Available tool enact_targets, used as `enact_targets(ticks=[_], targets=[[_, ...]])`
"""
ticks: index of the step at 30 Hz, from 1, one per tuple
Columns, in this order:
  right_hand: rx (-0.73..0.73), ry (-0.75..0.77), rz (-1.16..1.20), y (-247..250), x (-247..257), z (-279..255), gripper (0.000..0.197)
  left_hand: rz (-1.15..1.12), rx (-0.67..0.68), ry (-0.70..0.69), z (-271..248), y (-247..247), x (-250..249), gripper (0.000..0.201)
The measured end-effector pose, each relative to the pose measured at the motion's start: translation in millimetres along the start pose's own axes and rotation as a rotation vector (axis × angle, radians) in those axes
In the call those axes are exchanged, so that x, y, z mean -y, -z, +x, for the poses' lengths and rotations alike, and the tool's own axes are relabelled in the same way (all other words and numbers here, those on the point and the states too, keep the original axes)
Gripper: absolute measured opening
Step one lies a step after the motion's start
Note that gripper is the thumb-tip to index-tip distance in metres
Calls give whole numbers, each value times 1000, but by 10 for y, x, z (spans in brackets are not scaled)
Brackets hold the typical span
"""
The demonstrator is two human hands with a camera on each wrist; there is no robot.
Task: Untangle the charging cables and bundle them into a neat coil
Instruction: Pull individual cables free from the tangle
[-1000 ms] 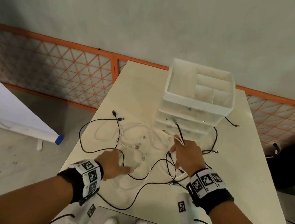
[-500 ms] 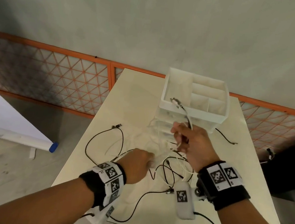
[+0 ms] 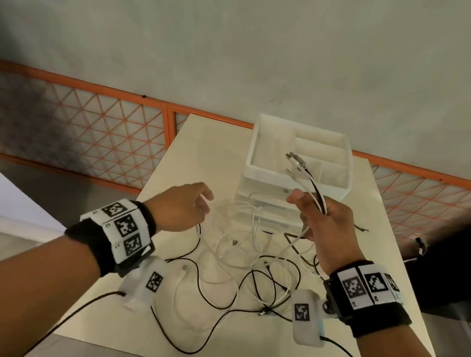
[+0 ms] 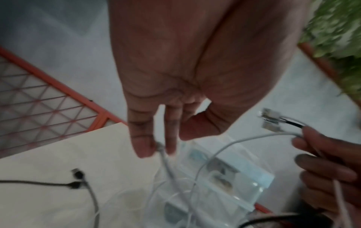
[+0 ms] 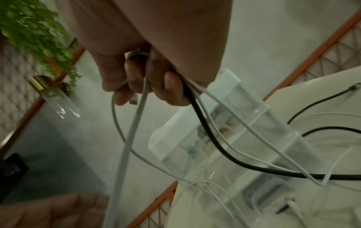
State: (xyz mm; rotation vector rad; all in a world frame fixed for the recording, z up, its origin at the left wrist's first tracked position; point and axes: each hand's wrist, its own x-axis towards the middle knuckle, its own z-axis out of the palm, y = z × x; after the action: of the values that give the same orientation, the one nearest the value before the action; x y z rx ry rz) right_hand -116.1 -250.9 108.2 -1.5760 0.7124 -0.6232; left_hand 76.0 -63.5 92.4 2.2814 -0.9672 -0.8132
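The right hand (image 3: pixel 327 229) is raised above the worktop (image 3: pixel 202 158), its grip curled round a bunch of charging cables (image 3: pixel 311 189): one black round-jacketed lead and several thin white ones. Their metal plug ends (image 3: pixel 295 162) fan out above the fist, in front of the drawer organizer (image 3: pixel 298 158). The right wrist view confirms the fingers (image 5: pixel 171 86) wrapped round the black and white leads, which hang down in slack loops.

The left hand (image 3: pixel 182 207) is held left of the organizer. Its grip is narrow: in the left wrist view two fingertips (image 4: pixel 142 146) pinch one white cable end (image 4: pixel 163 155), the other fingers relaxed.

The remaining cable tangle (image 3: pixel 243 267), black and white strands crossing in loose loops, lies on the worktop in front of the organizer, between the two wrists.

The organizer is translucent white plastic, box-shaped, with a partitioned open top tray above clear stacked drawers. The worktop is a smooth, matt cream rectangle. Behind the organizer runs a plain grey wall with an orange-framed lattice panel (image 3: pixel 90 134) along its base. Green foliage (image 5: pixel 33 29) shows blurred in the right wrist view.
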Motion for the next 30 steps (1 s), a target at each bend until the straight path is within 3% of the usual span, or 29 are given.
enact_targets(ticks=[3,4,8,10,13,16,18,21,24,27,30], targets=[[73,66,11,-87,122,-16,25,6,-120,-84,51,-131,-336,74],[81,92,28,-111,160,-25,26,-8,-136,-112,84,-230,-417,74],[-25,172,170,-28,246,4,27,-232,-159,-82,225,-668,-346,13],[-141,176,162,141,212,58,25,-406,-141,-9,231,-713,-164,18],[-219,102,-135,380,51,94,26,-580,-267,-38,265,-478,-144,30],[-254,-19,-293,488,-84,74,31,-524,-402,-195,219,2,-506,17],[-269,10,-264,474,-35,68,28,-470,-414,-333,153,210,-724,17],[-146,145,-128,325,206,76,22,-195,-322,-488,42,151,-965,16],[46,178,-184,25,329,11,21,-202,-399,-555,27,-82,-1114,10],[-24,225,-182,-87,305,-11,22,-165,-421,-493,103,-251,-982,9],[-193,253,-23,125,382,62,26,-31,-207,-192,224,-485,-404,22]])
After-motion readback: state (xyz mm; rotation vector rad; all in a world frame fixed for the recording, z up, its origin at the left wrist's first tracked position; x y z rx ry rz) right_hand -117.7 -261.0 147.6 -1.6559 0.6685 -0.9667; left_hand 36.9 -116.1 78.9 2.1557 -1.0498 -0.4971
